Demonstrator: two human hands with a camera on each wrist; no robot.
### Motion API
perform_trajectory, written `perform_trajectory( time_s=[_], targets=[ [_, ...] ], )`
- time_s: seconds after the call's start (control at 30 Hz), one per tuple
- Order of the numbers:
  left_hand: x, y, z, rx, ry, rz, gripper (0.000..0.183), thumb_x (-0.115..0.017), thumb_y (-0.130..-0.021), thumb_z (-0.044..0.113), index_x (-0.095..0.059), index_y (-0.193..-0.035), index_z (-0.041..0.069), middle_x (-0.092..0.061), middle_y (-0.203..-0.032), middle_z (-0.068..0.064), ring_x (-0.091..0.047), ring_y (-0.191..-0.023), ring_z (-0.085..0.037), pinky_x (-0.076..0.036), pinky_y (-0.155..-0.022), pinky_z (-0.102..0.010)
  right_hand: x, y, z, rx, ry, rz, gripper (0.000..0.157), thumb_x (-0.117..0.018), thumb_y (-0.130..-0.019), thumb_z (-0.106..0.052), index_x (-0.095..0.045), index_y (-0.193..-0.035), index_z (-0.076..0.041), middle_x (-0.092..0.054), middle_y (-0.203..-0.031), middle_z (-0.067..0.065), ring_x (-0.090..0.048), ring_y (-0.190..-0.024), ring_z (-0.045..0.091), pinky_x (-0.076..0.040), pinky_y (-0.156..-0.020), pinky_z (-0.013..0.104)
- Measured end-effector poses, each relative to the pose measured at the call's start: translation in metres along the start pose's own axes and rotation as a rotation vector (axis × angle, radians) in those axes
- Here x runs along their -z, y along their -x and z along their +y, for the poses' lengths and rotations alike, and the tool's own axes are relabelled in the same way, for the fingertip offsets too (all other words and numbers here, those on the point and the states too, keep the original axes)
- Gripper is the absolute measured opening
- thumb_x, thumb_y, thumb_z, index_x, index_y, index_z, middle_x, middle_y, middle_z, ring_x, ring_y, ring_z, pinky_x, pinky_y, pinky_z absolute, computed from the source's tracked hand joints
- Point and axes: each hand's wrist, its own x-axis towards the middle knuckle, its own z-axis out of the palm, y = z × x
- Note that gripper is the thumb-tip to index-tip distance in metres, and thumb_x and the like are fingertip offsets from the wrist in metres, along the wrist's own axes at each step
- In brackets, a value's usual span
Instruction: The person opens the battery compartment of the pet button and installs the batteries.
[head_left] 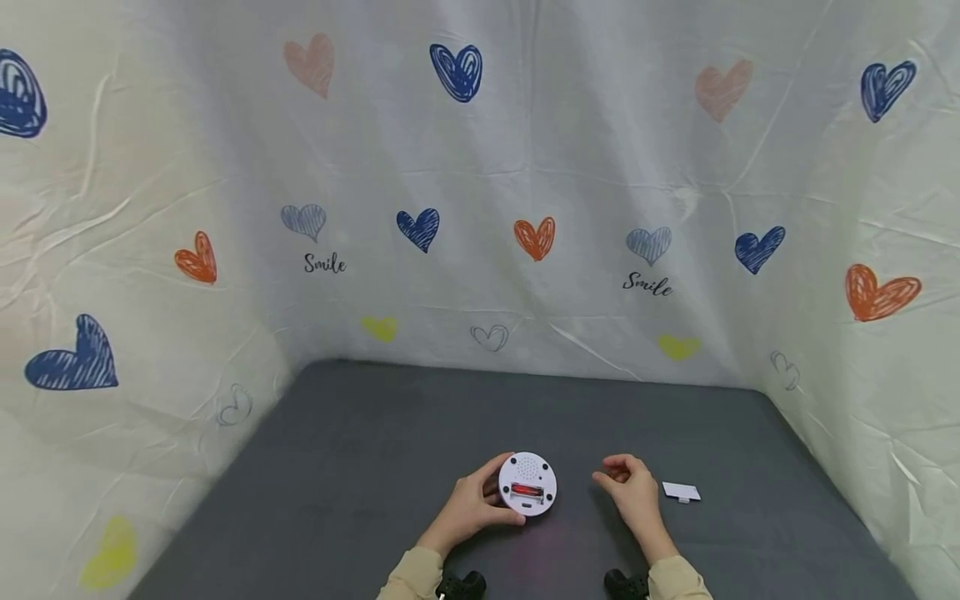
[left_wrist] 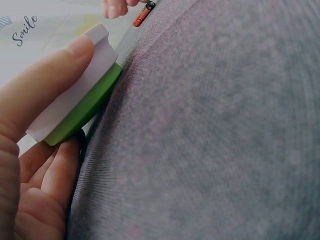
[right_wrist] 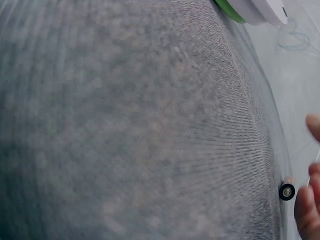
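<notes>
My left hand grips a round white device by its edge, thumb and fingers on opposite sides. Its white face, with a ring of speaker holes and dark feet, is turned up toward me in the head view; the other side is green. A red battery lies in the uncovered compartment. To the right, apart from the device, my right hand has its fingers bent in over the table. A second battery, red and black, shows at those fingers in the left wrist view; the head view hides it.
A small white cover with a tab lies on the table just right of my right hand. The dark grey tabletop is enclosed by a pale cloth printed with hearts, at the back and both sides.
</notes>
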Motion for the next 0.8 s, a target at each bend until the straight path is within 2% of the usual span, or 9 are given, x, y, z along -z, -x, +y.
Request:
perform_trajectory(
  time_s=[0.3,0.63,0.8],
  targets=[
    [0.000,0.000,0.002,-0.002,0.015,-0.010,0.092,-0.087,-0.062,0.010,-0.039,-0.141,0.010,-0.043,-0.137,-0.013,-0.054,-0.112,-0.019,-0.049,-0.085,-0.027,0.003,-0.001,0.005,-0.064,0.070,0.031,0.028,-0.079,-0.071,-0.009,-0.066,-0.092,0.004,-0.055,-0.082,0.009,-0.052,-0.071,0.018,-0.044,-0.060,0.028],
    [0.000,-0.001,0.004,-0.002,0.017,-0.020,0.092,-0.085,-0.063,0.003,-0.037,-0.141,0.003,-0.042,-0.136,-0.020,-0.053,-0.112,-0.027,-0.049,-0.084,-0.028,0.008,0.000,0.005,-0.134,0.138,0.022,0.033,-0.080,-0.071,-0.015,-0.068,-0.092,0.007,-0.063,-0.074,0.007,-0.059,-0.068,0.021,-0.047,-0.056,0.031],
    [-0.001,-0.001,0.003,0.001,0.006,-0.015,0.092,-0.086,-0.063,0.008,-0.037,-0.141,0.006,-0.043,-0.136,-0.016,-0.054,-0.112,-0.022,-0.049,-0.084,-0.027,0.011,-0.001,0.002,-0.143,0.166,-0.002,0.036,-0.081,-0.069,-0.015,-0.067,-0.091,0.010,-0.064,-0.073,0.010,-0.060,-0.066,0.022,-0.048,-0.055,0.033]
  ],
)
